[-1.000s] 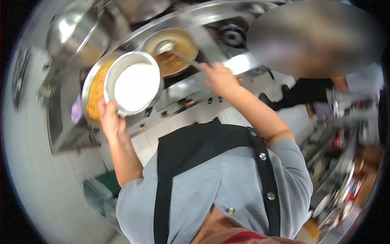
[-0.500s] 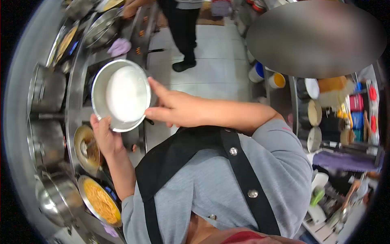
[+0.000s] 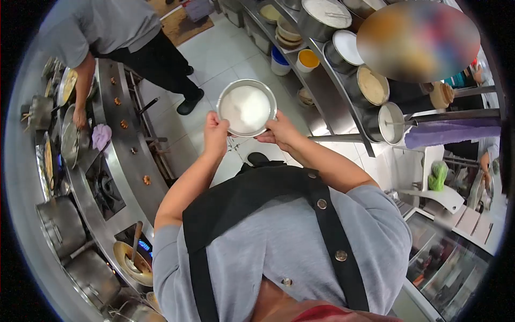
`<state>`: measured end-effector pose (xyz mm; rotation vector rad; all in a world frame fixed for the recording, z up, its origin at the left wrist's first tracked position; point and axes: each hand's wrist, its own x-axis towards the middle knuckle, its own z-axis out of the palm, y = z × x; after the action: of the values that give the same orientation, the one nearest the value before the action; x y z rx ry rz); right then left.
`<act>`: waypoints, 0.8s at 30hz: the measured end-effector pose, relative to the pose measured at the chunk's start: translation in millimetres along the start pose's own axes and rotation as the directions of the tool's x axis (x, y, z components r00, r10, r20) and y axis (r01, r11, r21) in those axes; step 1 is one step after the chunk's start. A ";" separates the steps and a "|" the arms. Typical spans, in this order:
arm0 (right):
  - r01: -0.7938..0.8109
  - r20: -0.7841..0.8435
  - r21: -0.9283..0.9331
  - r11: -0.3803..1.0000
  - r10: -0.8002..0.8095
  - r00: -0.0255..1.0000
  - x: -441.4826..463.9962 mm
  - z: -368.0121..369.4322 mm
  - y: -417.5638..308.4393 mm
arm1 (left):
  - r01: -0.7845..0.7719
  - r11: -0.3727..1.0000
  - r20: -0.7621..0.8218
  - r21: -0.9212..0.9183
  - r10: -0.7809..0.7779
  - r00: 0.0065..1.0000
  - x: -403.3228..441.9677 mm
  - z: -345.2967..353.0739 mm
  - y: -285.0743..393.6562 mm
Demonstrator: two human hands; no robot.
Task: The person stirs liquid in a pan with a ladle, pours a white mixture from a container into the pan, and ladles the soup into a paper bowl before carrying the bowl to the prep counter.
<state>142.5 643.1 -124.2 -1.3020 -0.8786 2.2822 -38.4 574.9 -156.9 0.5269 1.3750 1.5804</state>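
two hands (image 3: 216, 135) (image 3: 282, 131); one metal pot (image 3: 245, 133), held between

The underside of the metal pot (image 3: 274, 105) is hidden, and some fingers of the left grip (image 3: 215, 134) and right grip (image 3: 280, 131) are concealed against it. A co-worker (image 3: 126, 32) is cut off by the top edge; the upper right is obscured by a blurred oval (image 3: 418, 42).

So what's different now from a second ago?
The right hand let go of the ladle in the pan and took hold of the pot, which swung away from the stove, over the floor. The left hand still grips it; its white contents remain.
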 end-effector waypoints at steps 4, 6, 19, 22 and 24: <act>0.013 -0.181 0.110 0.994 0.007 0.983 12.4 -47.2 25.9 | 0.176 0.981 0.182 0.080 -0.188 0.965 18.2 27.3 -34.1; -0.003 -0.212 0.124 0.992 0.030 0.977 17.2 -72.4 30.9 | 0.253 0.956 0.216 0.150 -0.281 0.935 21.4 44.5 -39.2; 0.270 -0.711 0.381 0.884 0.094 0.697 106.6 -239.9 58.6 | 0.138 0.588 0.118 0.797 -0.376 0.919 -44.5 -187.7 -98.5; 0.315 -0.771 0.454 0.833 0.190 0.608 138.1 -281.5 68.8 | 0.640 0.611 -0.311 0.465 -0.564 0.765 -92.4 -236.7 -94.2; 0.327 -0.688 0.514 0.793 0.154 0.709 156.5 -309.2 78.4 | 0.205 0.241 -0.094 0.949 -0.403 0.910 -132.1 -292.4 -119.3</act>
<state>329.4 780.5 -393.4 -1.5544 0.0826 1.5174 -169.4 301.2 -315.2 0.9790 2.0556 0.1691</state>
